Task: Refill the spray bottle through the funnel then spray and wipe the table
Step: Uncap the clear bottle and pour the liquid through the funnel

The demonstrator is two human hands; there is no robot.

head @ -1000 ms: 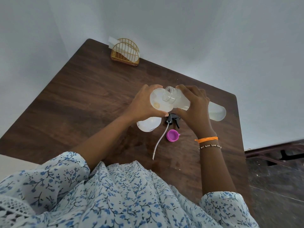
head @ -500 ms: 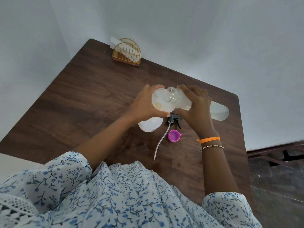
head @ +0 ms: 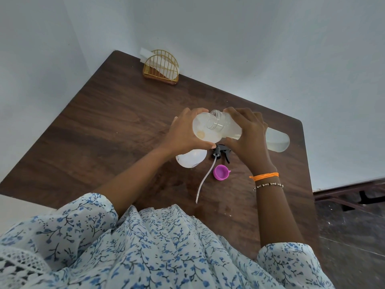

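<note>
Left hand: the left hand [head: 183,130] curls round the white funnel [head: 203,130], steadying it on the spray bottle [head: 191,159] standing on the worktop [head: 108,126].
Right hand: the right hand [head: 248,136] grips the clear refill bottle [head: 250,132] — tipped sideways, mouth over the funnel.
Change: hardly any — same grips, same tilt as a second ago.
Worktop: trigger head [head: 220,153] with its tube and a purple cap [head: 221,172] lie near the hands; gold wire holder [head: 161,66] at the far edge.
</note>
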